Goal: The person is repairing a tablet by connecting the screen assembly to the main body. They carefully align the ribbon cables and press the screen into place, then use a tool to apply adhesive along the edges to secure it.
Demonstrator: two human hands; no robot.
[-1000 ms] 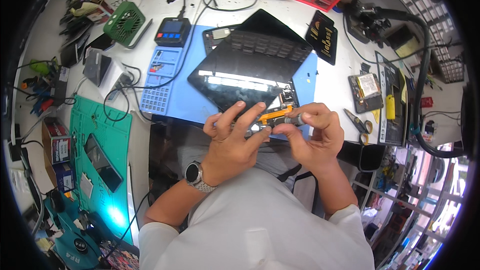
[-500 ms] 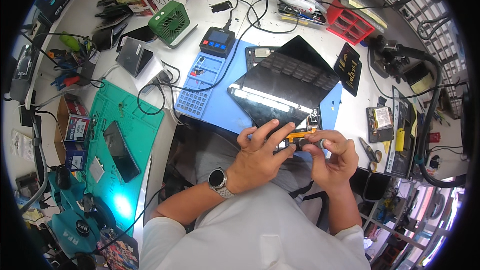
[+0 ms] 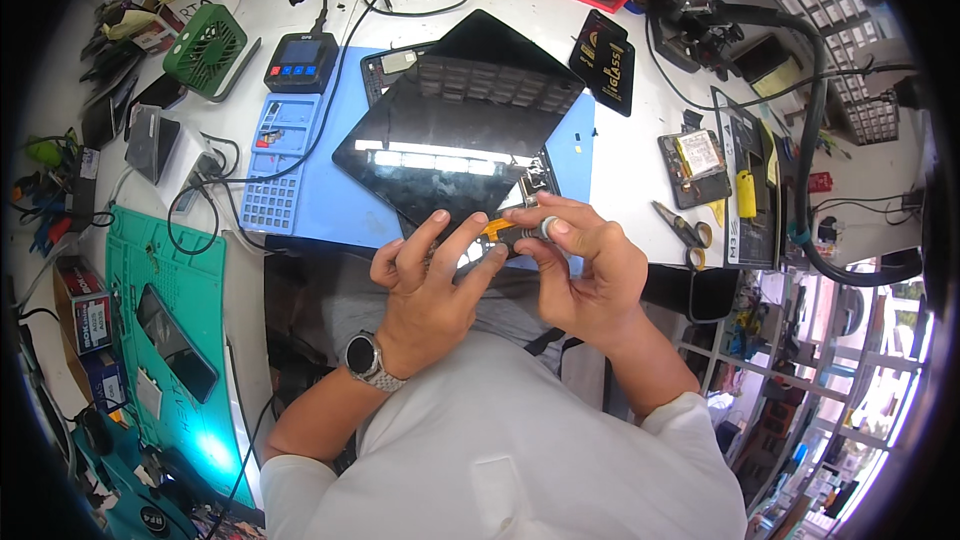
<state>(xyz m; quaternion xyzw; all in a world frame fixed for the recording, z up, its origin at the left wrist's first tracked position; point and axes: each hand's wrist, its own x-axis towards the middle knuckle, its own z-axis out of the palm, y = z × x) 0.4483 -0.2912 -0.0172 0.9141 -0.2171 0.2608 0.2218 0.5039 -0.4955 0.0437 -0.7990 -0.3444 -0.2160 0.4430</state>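
A large black glass screen panel [image 3: 455, 115] lies slantwise over an opened tablet body [image 3: 540, 175]. Near the panel's lower corner shows an orange flex cable [image 3: 492, 229], beside a small dark part. My left hand [image 3: 430, 290] rests with fingers spread at the panel's near edge, its fingertips touching the glass and the area by the cable. Just right of it, my right hand [image 3: 595, 265] pinches a small grey, round-ended piece [image 3: 546, 228] over the dark part. My fingers cover much of that piece, so its kind is unclear.
Under the panel is a blue mat [image 3: 335, 160], with a blue parts tray [image 3: 275, 175] on the left. A black cable [image 3: 345, 75] crosses that side. To the right lie scissors [image 3: 685, 230] and an opened phone [image 3: 695, 165]. A green mat [image 3: 165, 270] holds another phone [image 3: 177, 340].
The view has shifted, so the bench sits further left and higher in it. Both hands keep nearly the same pose at the panel's near corner.
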